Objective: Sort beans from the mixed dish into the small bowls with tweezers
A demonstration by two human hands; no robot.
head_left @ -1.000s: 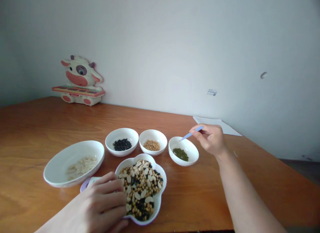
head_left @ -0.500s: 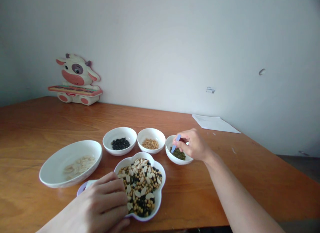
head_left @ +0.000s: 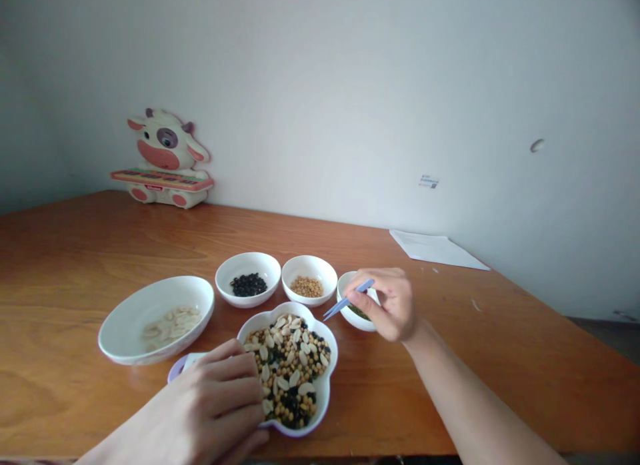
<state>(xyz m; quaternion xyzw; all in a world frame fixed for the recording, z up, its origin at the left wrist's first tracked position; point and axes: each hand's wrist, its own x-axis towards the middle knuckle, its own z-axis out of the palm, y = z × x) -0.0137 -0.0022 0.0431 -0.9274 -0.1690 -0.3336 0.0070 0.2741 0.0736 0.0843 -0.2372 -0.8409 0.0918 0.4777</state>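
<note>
My right hand point(head_left: 387, 305) pinches light blue tweezers point(head_left: 349, 300), their tips pointing left just beyond the rim of the flower-shaped dish. Whether a green bean is between the tips is too small to tell. Behind this hand, partly hidden, stands a small white bowl point(head_left: 345, 282) of green beans point(head_left: 358, 312). My left hand point(head_left: 225, 398) is curled over the left side of the flower-shaped dish point(head_left: 324, 385), covering part of it. Mixed peanuts, yellow beans, black beans and green beans point(head_left: 290, 365) fill the dish. A purple-rimmed handle-like piece point(head_left: 176, 368) shows beside my left hand.
A large white oval bowl point(head_left: 120, 318) with peanuts stands at left. Behind the dish are a bowl point(head_left: 224, 278) of black beans and a bowl point(head_left: 327, 273) of yellow beans. A cow toy keyboard point(head_left: 163, 162) and paper sheets point(head_left: 435, 247) lie near the wall.
My right hand has lifted the tweezers out of the green-bean bowl, swinging the tips left towards the flower-shaped dish. My left hand stays on the dish. The whole view has shifted slightly.
</note>
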